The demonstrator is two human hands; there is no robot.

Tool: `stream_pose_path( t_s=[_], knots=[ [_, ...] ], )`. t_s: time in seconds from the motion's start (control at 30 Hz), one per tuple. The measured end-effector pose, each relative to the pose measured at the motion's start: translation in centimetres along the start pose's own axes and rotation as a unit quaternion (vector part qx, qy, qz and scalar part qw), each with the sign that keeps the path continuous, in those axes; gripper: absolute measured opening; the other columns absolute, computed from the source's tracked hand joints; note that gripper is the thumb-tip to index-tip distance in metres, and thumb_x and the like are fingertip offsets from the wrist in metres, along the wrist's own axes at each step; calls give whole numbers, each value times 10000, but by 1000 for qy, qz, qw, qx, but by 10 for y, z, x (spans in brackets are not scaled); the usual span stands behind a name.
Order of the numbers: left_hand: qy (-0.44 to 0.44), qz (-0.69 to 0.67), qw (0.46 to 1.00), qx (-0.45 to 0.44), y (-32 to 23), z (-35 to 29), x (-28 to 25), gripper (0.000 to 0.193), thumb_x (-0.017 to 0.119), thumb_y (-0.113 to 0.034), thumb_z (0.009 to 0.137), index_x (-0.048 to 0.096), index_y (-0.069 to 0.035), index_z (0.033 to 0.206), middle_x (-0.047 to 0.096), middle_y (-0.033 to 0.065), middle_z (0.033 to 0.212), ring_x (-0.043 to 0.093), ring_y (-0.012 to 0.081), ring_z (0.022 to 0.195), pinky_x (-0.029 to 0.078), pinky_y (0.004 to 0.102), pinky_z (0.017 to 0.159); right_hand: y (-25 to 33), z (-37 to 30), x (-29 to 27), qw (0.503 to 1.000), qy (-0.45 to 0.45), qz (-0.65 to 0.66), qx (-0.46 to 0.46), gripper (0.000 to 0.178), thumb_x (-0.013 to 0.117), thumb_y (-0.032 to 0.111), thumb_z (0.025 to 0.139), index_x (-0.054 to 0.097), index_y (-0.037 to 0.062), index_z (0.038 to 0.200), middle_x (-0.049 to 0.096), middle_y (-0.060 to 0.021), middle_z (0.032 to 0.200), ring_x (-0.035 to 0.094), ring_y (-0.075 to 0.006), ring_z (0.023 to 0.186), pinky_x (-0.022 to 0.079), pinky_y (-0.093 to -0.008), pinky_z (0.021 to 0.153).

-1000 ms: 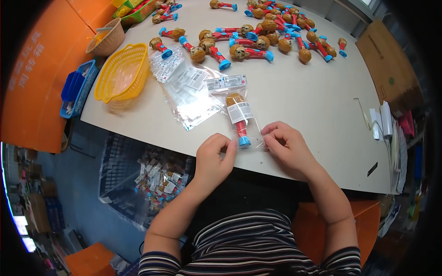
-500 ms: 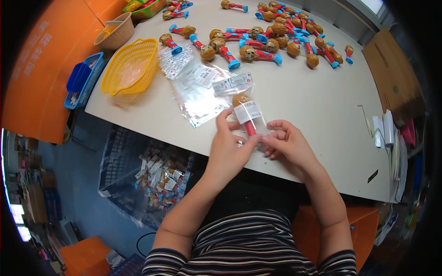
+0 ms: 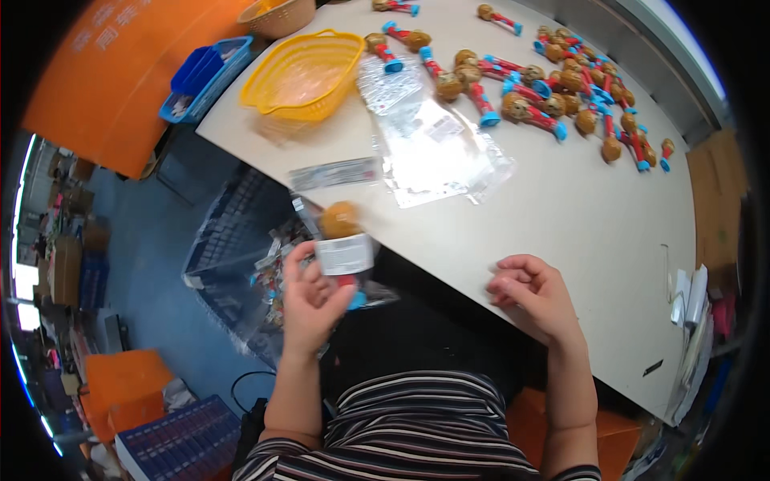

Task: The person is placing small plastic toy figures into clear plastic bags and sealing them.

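My left hand is closed on a bagged toy near the table's front edge. The toy has a round brown head, a red handle and a blue foot; a white label covers part of its clear bag. At the top of that bag is a printed header strip. Over the front of the table, my right hand holds nothing, its fingers loosely bent and apart. Flat clear bags lie on the table between the hands and the loose toys.
A yellow basket stands at the table's left, beside a blue tray. Below the edge, a lined blue crate holds several bagged toys. Many loose toys are heaped at the back right, near a cardboard box.
My left hand has carried the bagged toy left, off the table's edge toward the crate. My right hand has let go of the bag and is apart from it. The view has shifted.
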State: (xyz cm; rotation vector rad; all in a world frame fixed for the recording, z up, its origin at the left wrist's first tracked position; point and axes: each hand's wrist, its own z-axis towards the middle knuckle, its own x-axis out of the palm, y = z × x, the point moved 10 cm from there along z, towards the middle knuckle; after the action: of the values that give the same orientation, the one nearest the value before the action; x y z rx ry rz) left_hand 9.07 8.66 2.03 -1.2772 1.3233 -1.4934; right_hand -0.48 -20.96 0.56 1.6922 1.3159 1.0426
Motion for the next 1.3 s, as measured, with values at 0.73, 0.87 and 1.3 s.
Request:
stream_pose_path(
  t_s=[0.73, 0.87, 1.3],
  knots=[
    [60, 338, 858, 381, -61, 96, 148, 263, 737, -71, 810, 655, -18, 1054, 659, 182, 1088, 628, 381, 1098, 510, 388, 924, -1, 2, -19, 997, -70, 39, -3, 156, 598, 77, 958, 609, -43, 1057, 688, -128, 872, 650, -125, 680, 534, -233, 621],
    [111, 450, 827, 320, -15, 136, 199, 208, 743, -151, 805, 680, -43, 971, 666, 146, 1043, 647, 351, 982, 510, 407, 890, -7, 0, -20, 996, -63, 61, -35, 149, 583, 79, 971, 609, -38, 1061, 686, -121, 885, 653, -126, 704, 542, -240, 639],
    [109, 281, 930, 211, -17, 114, 154, 130, 691, -67, 874, 722, 21, 964, 720, 142, 1046, 676, 288, 1055, 531, 369, 908, 45, 41, -11, 998, -48, -18, -36, 375, 500, 326, 1041, 618, -27, 1091, 671, -97, 915, 652, -129, 731, 564, -260, 675]
  ],
)
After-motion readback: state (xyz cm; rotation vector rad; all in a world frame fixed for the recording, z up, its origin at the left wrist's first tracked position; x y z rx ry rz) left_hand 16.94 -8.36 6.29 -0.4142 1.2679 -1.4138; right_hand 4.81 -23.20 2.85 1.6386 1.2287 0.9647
